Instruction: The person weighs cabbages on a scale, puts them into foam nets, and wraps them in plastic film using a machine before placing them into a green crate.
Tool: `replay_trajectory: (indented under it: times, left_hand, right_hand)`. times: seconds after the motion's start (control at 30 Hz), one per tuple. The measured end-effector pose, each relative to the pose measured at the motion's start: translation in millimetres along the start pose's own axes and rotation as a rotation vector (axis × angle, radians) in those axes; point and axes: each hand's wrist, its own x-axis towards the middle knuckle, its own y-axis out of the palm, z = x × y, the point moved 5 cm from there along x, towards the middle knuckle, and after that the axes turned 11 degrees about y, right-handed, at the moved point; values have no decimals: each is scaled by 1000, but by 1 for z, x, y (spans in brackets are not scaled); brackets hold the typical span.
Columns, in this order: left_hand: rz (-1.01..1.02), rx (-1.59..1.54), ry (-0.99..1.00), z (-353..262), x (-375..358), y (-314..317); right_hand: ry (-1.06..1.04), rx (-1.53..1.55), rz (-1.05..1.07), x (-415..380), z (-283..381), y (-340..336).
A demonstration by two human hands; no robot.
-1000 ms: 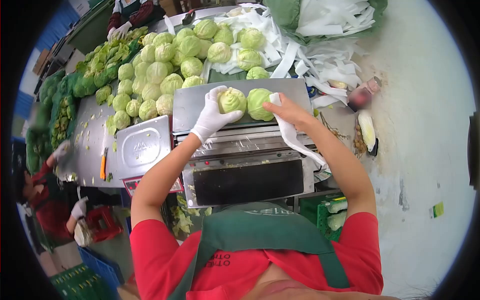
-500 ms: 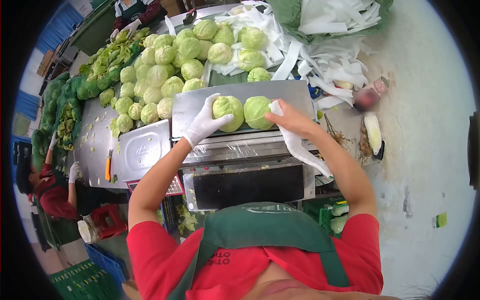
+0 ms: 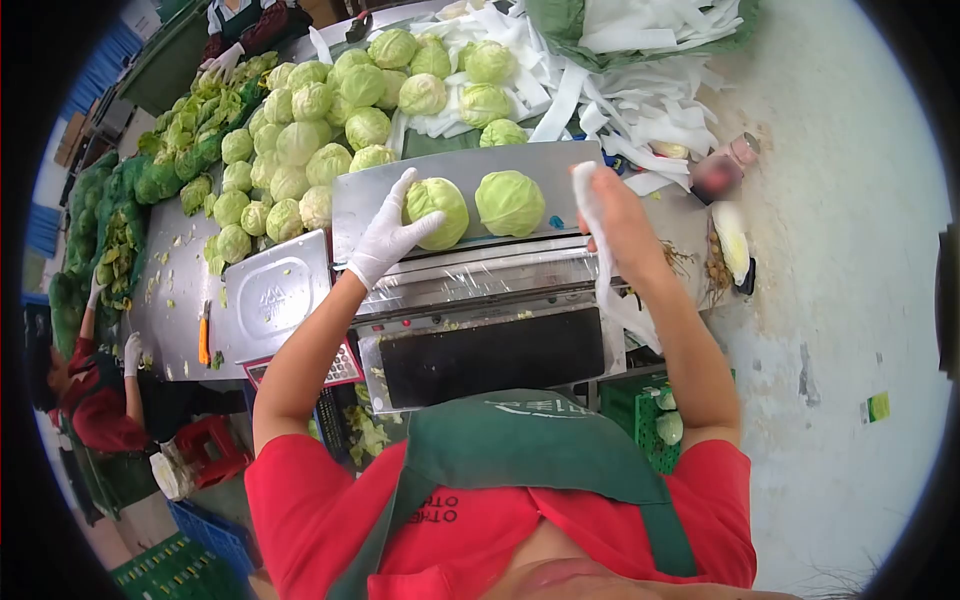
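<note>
My left hand (image 3: 390,235), in a white glove, curls round the left side of a green cabbage (image 3: 438,213) on the steel wrapping machine (image 3: 465,169). A second cabbage (image 3: 510,203) rests just right of it, with a small gap between the two and neither hand on it. My bare right hand (image 3: 622,222) is raised at the machine's right end, gripping a white foam strip (image 3: 604,290) that hangs down toward my forearm. Below lies the machine's black plate (image 3: 495,358).
Many cabbages (image 3: 298,143) are heaped behind and left. White foam strips (image 3: 640,100) lie at the back right. A metal scale tray (image 3: 277,297) and an orange-handled knife (image 3: 204,338) are at left. Co-workers stand at far left (image 3: 100,400) and back left (image 3: 250,25).
My right hand has come away from the right cabbage and moved right with the strip. The two cabbages now stand slightly apart. My left hand stays at the left one.
</note>
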Motion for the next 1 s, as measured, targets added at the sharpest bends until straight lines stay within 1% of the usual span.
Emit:
replay_trajectory:
  times: [0.03,0.1,0.13,0.17,0.2,0.23,0.27,0.3,0.33,0.4,0.43,0.47,0.5,0.53,0.57,0.6,0.63,0.67,0.7,0.73,0.77,0.8,0.83,0.9,0.97,1.0]
  left_hand:
    - [-30,37,-12,3,1,3]
    - [-63,77,-22,6,3,6]
    - [-39,-78,-78,5,7,10]
    - [-17,-233,-134,5,9,12]
    - [23,-177,-133,9,12,13]
    - [19,-169,-128,5,12,10]
    - [62,-108,-148,2,12,9]
    - [103,-47,-169,0,12,7]
    - [96,-43,-166,2,12,7]
    - [-1,179,-115,13,13,3]
    - [0,180,-116,15,10,5]
    - [-28,158,-65,15,9,7]
    - [-57,134,-14,14,8,7]
    - [-59,133,-10,9,6,8]
    - [-211,345,130,-6,2,0]
    - [-363,556,272,-22,-5,-5]
    - [-409,359,219,-36,-14,-2]
    - [-419,-328,167,-68,-20,19]
    - [-332,-438,68,-80,-26,41]
    - [-208,-556,-3,-94,-33,65]
    - [-67,-486,-10,-110,-41,86]
    - [-34,-717,-26,-118,-47,105]
    - [-98,-821,-53,-119,-54,112]
    - [-243,-693,-86,-114,-61,107]
    - [-279,-739,-88,-120,-67,98]
    - [-263,-684,-139,-116,-71,98]
  right_hand:
    - [-5,2,-4,-2,-2,5]
    - [-47,9,75,-8,-1,23]
    - [-48,-88,4,-2,-9,20]
    - [-54,-90,9,11,-19,20]
    - [-28,-164,-7,28,-31,19]
    - [-3,-234,-28,38,-40,19]
    - [-10,-229,-28,40,-45,23]
    - [-68,-264,7,40,-45,30]
    - [-126,-302,44,40,-44,36]
    - [-116,-342,30,40,-47,33]
    - [-103,-381,10,36,-43,33]
    - [-104,-382,10,30,-37,32]
    - [-70,-372,-54,21,-30,24]
    - [-38,-363,-118,12,-22,18]
    - [-41,-364,-122,5,-20,18]
    - [-126,-180,-84,-1,-14,18]
    - [-209,7,-48,-7,-9,19]
    - [-218,94,-35,-17,-3,24]
    - [-208,97,-40,-25,-1,34]
    - [-248,120,-28,-32,4,44]
    - [-294,143,-15,-38,8,51]
    - [-296,144,-16,-42,8,53]
    - [-308,109,-16,-47,8,55]
    - [-319,74,-31,-57,4,53]
    - [-165,-116,58,-65,-14,50]
    - [-187,89,217,-68,-27,61]
